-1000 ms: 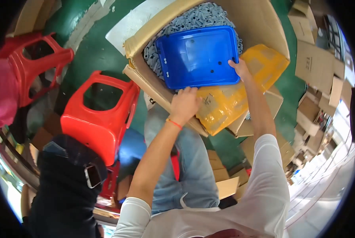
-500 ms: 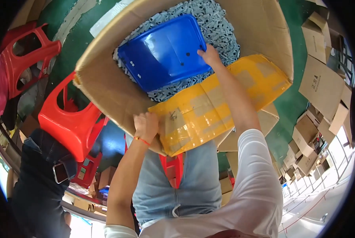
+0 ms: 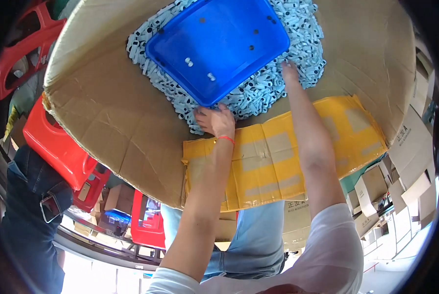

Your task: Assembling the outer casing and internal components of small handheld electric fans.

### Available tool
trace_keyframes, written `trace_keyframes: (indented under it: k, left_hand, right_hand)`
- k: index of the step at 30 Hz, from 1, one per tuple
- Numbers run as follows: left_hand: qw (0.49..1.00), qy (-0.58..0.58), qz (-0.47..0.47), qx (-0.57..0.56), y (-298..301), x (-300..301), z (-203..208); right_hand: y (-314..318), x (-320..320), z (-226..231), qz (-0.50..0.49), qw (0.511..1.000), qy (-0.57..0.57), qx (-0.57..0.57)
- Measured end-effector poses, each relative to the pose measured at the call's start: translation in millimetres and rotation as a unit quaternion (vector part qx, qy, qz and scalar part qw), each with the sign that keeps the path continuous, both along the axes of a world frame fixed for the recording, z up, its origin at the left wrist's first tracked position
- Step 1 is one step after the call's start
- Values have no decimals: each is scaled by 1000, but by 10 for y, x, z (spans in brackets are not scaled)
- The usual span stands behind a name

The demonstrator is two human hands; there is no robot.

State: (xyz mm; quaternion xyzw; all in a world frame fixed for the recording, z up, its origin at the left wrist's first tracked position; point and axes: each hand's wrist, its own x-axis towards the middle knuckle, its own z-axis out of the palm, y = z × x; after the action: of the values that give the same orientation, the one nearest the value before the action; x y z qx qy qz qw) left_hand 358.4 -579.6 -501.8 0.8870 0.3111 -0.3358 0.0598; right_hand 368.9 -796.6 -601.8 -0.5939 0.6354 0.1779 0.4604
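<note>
A shallow blue plastic tray (image 3: 229, 44) lies tilted on a heap of small pale grey-blue parts with dark ends (image 3: 258, 98). A few white pieces and dark bits sit in the tray. My left hand (image 3: 217, 120) rests on the heap at the tray's near corner, fingers spread and nothing visibly held. Beside the tray's right edge, my right hand (image 3: 290, 73) reaches down into the parts, and its fingertips are mostly hidden. All this is inside a big cardboard box (image 3: 116, 122). Its near flap (image 3: 263, 157), covered in yellow tape, folds outward under my forearms.
Red plastic stools (image 3: 57, 142) stand to the left of the box. A person in dark clothes (image 3: 28, 220) is close by at the lower left, with a phone-like object at the hip. Flattened and opened cartons (image 3: 413, 152) pile up on the right.
My left hand has moved from the box rim onto the parts by the tray. My right hand has let go of the tray's edge. The view has come closer to the box.
</note>
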Motion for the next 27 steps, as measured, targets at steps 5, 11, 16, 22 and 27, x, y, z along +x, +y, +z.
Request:
trace_keyframes:
  k: [5, 11, 16, 22, 27]
  left_hand:
    - [994, 26, 42, 93, -100, 100, -111]
    - [990, 2, 67, -120, -9, 81, -37]
    - [969, -68, 86, -221, -188, -34, -104]
    - [928, -31, 170, -328, -412, 109, -69]
    - [888, -160, 174, -393, -541, 151, 140]
  right_hand:
    - [-212, -243, 92, 338, 930, 137, 45]
    - [18, -208, 309, 322, 915, 105, 219]
    - [236, -147, 512, 289, 918, 51, 267]
    - [305, -285, 595, 169, 929, 23, 328]
    - [310, -134, 984, 57, 960, -94, 258]
